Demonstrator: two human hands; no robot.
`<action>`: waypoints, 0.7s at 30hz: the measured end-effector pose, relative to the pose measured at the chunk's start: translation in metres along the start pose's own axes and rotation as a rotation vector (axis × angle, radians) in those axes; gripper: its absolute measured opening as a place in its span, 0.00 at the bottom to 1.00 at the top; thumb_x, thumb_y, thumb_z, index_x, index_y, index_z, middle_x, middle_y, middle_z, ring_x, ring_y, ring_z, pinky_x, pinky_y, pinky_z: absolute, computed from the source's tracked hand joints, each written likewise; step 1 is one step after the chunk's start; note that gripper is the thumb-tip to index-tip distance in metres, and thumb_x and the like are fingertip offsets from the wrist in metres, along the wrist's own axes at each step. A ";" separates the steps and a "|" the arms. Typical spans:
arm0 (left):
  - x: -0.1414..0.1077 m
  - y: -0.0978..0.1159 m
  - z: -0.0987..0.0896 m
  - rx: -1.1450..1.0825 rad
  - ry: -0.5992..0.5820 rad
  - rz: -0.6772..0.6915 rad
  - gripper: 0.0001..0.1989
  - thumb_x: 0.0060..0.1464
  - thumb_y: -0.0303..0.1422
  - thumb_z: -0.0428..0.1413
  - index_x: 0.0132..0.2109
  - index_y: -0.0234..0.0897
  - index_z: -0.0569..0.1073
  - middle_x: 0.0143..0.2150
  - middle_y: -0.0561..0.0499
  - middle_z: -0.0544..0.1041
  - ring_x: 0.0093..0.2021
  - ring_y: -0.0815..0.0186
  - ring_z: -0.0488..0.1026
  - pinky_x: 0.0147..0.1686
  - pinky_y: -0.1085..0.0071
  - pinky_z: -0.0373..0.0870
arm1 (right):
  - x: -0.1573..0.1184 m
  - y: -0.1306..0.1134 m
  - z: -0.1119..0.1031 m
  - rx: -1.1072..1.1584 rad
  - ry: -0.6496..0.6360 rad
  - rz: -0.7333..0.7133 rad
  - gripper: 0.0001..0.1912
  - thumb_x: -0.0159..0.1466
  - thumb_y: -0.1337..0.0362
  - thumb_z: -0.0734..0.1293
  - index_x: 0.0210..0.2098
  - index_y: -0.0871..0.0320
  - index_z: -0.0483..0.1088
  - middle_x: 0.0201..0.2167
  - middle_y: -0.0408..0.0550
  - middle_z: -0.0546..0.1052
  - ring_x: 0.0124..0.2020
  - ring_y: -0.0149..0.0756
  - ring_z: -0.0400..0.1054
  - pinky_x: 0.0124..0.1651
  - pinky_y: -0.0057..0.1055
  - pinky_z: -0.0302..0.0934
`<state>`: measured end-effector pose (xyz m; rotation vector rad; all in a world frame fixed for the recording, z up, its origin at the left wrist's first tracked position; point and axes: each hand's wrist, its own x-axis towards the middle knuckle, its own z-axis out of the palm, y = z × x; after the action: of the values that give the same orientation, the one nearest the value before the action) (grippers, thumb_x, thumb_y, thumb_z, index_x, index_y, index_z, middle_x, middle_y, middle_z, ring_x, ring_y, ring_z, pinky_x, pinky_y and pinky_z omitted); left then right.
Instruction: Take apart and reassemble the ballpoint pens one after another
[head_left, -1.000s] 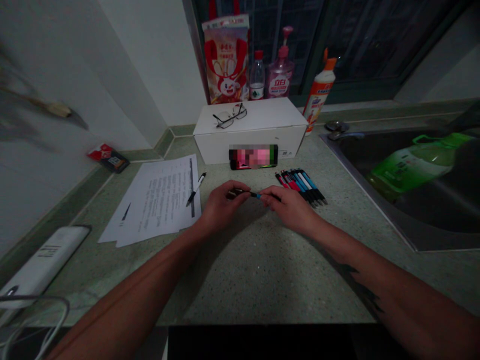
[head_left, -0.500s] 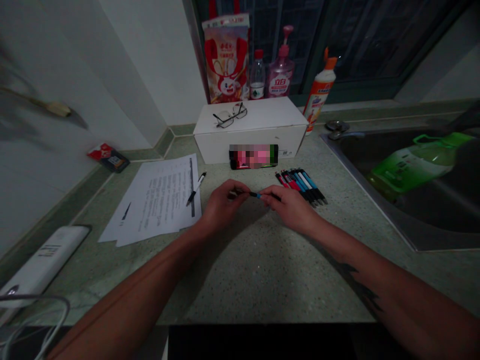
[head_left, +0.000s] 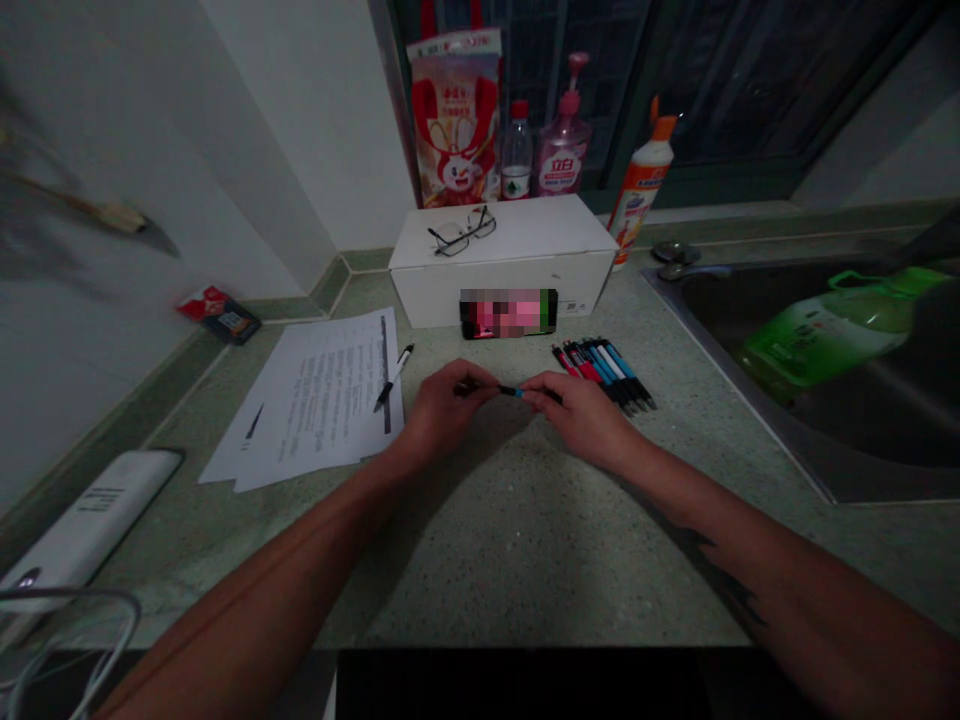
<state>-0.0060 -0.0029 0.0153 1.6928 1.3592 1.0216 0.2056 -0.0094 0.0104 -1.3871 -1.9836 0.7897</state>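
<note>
My left hand [head_left: 450,407] and my right hand [head_left: 576,418] face each other above the speckled green countertop [head_left: 525,540]. Their fingertips pinch opposite ends of a black-and-blue pen [head_left: 513,391], held level with a blue band showing between them. The pen's ends are hidden by my fingers. Next to my right hand lies a row of several pens [head_left: 604,374] with red, blue and white barrels. Left of my left hand, a black-and-white pen [head_left: 394,376] rests on printed papers [head_left: 315,400].
Behind my hands, a phone with a blurred screen [head_left: 508,313] leans on a white box [head_left: 502,285] carrying eyeglasses [head_left: 462,232]. Bottles and a printed bag [head_left: 454,120] stand behind it. A steel sink [head_left: 750,400] lies right, holding a green bottle [head_left: 821,340]. A white device [head_left: 90,530] lies left.
My hands and the pen stay almost in place, with the blue band a little more visible between my fingers. The whole view has shifted slightly.
</note>
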 end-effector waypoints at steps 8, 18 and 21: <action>-0.001 0.002 0.001 0.015 -0.044 -0.034 0.02 0.57 0.32 0.62 0.36 0.41 0.77 0.36 0.49 0.83 0.36 0.61 0.78 0.43 0.61 0.75 | 0.000 -0.001 0.000 -0.018 -0.001 -0.001 0.08 0.69 0.66 0.67 0.42 0.55 0.80 0.37 0.49 0.84 0.39 0.41 0.77 0.43 0.36 0.66; -0.001 -0.001 0.001 0.004 -0.034 0.010 0.03 0.58 0.34 0.61 0.37 0.41 0.78 0.37 0.49 0.83 0.36 0.61 0.78 0.42 0.61 0.76 | -0.001 0.000 0.001 -0.024 0.008 -0.003 0.08 0.69 0.66 0.68 0.43 0.55 0.80 0.39 0.50 0.84 0.40 0.42 0.78 0.44 0.37 0.67; -0.001 -0.003 0.002 -0.011 -0.048 0.008 0.04 0.59 0.35 0.61 0.35 0.42 0.77 0.34 0.49 0.82 0.34 0.60 0.77 0.39 0.61 0.76 | -0.001 -0.001 0.001 -0.029 0.011 -0.016 0.07 0.69 0.66 0.68 0.43 0.54 0.80 0.39 0.50 0.84 0.41 0.42 0.78 0.45 0.37 0.67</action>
<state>-0.0058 -0.0033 0.0120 1.7046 1.3152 0.9853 0.2046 -0.0109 0.0101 -1.3878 -2.0023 0.7471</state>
